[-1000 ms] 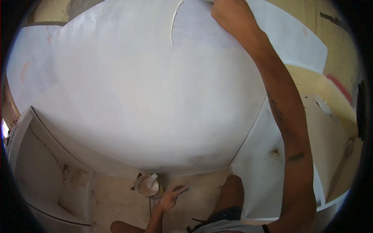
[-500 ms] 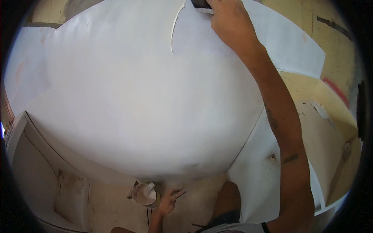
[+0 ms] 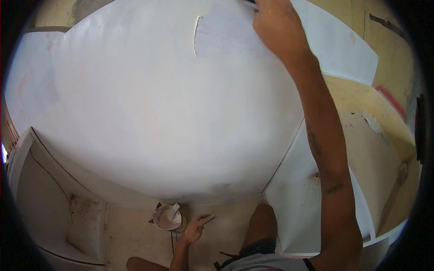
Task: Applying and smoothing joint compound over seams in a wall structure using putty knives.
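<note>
At the top edge, my right hand [image 3: 276,22] is closed round a dark putty scraper [image 3: 247,1], of which only a sliver shows; the rest is out of the picture. It is up against a large white panel [image 3: 172,113]. Left of the hand lies a smoother greyish patch [image 3: 230,36] of filler, with a raised ridge of wet filler [image 3: 195,34] along its left side. Low in the picture, my left hand [image 3: 194,230] has fingers stretched out, smeared with white, and holds nothing visible. Beside it stands a round tub [image 3: 181,222] of pale filler with a white spatula [image 3: 174,210] in it.
My bent knee [image 3: 261,221] is close under the panel's lower edge. White side partitions [image 3: 294,212] flank me, with an open compartment [image 3: 83,221] at the left and a cream-coloured one [image 3: 370,149] at the right. A yellowish wall [image 3: 343,22] rises behind.
My right hand has moved up and slightly right with the scraper, which has nearly left the picture. The filler ridge now looks shorter, and more of the greyish patch shows. My left hand stays near the tub.
</note>
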`<act>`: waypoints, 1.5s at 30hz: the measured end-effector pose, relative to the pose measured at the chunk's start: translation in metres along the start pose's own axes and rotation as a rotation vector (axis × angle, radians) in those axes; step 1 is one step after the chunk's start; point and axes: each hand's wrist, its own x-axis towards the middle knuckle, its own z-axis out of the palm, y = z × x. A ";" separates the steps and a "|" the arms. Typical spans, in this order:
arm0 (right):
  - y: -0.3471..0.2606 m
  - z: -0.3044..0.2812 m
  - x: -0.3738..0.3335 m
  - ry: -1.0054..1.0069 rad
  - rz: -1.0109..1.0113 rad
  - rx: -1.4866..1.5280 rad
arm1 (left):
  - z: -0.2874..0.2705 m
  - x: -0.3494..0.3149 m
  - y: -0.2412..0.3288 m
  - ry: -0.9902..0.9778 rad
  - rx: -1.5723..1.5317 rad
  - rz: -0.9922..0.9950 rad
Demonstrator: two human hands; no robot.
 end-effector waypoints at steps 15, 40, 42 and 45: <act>-0.038 0.045 -0.054 0.038 -0.274 0.019 | -0.001 -0.011 0.015 0.013 0.023 -0.042; 0.032 -0.017 -0.007 -0.041 0.098 -0.068 | 0.006 -0.013 0.044 0.055 0.140 0.018; 0.031 -0.005 -0.011 0.009 0.026 -0.051 | 0.006 -0.011 0.039 0.062 0.138 0.012; 0.022 0.007 -0.019 0.050 -0.074 -0.011 | 0.009 -0.008 0.030 0.079 0.092 0.042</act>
